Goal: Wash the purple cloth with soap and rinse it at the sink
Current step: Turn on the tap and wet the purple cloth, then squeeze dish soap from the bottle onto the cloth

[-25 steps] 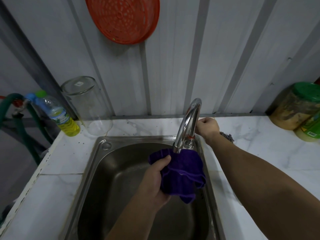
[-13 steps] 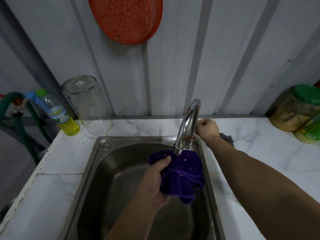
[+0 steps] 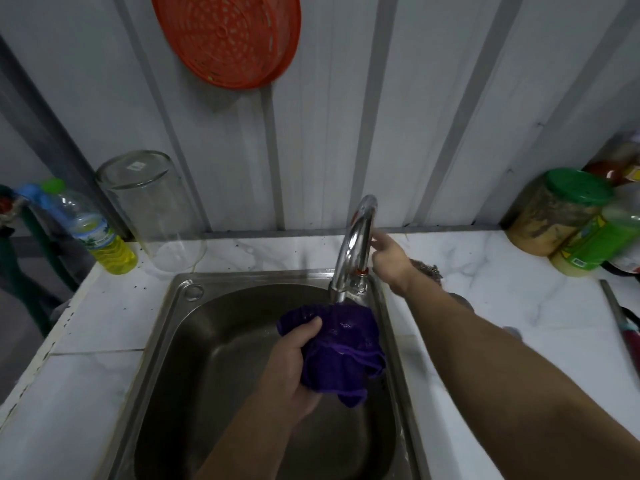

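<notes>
purple cloth [image 3: 341, 344] under faucet [image 3: 356, 244], glass [image 3: 152, 209] beside

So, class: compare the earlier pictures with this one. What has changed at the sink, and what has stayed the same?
The right hand has let go behind the faucet; its fist has opened, fingers spread, just beside the spout. The left hand still grips the purple cloth under the spout, over the sink. Nothing else has moved.
</notes>
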Available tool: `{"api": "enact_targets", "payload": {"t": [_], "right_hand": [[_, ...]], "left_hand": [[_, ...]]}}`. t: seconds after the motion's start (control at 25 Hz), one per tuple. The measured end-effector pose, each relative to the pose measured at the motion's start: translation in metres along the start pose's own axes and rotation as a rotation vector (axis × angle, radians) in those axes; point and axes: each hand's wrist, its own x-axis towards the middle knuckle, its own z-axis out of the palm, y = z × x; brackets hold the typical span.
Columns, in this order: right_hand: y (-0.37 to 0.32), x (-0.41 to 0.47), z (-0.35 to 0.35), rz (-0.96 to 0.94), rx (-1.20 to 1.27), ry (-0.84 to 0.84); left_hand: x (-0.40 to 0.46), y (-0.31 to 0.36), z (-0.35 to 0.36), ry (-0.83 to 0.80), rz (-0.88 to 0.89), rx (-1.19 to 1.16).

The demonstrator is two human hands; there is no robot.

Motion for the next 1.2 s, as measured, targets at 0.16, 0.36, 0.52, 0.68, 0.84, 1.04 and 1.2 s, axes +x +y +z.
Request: {"api": "enact_targets", "payload": {"t": [0.16,0.36,0.52,0.68,0.84,1.04,1.2], "right_hand": [[0.017,-0.053,0.012,-0.069,-0.084,0.165],[0.037,-0.129,0.007,-0.138,0.054,0.053],[0.047,-0.192,-0.005,-0.184,-0.115,0.022],[0.064,-0.234,-0.014,-0.325,-0.29,0.062],[0.079,-0.251,-0.021,-0.306,-0.307,0.111],[0.103,-0.261,-0.043,-0.126,-0.095,0.334],[0.123,-0.253,-0.07,0.041,-0.16,0.611]], "left_hand": [[-0.004,-0.011,-0.004,0.02,0.008,-0.035],[-0.006,-0.025,-0.007,0.063,0.017,-0.033],[-0.013,-0.041,0.001,0.037,0.011,0.0],[-0.019,-0.06,0.012,-0.008,-0.024,0.004],[-0.022,-0.081,0.018,-0.035,-0.045,0.067],[-0.016,-0.095,0.025,0.005,-0.037,0.097],[-0.014,-0.097,0.032,0.015,-0.018,0.094]]}}
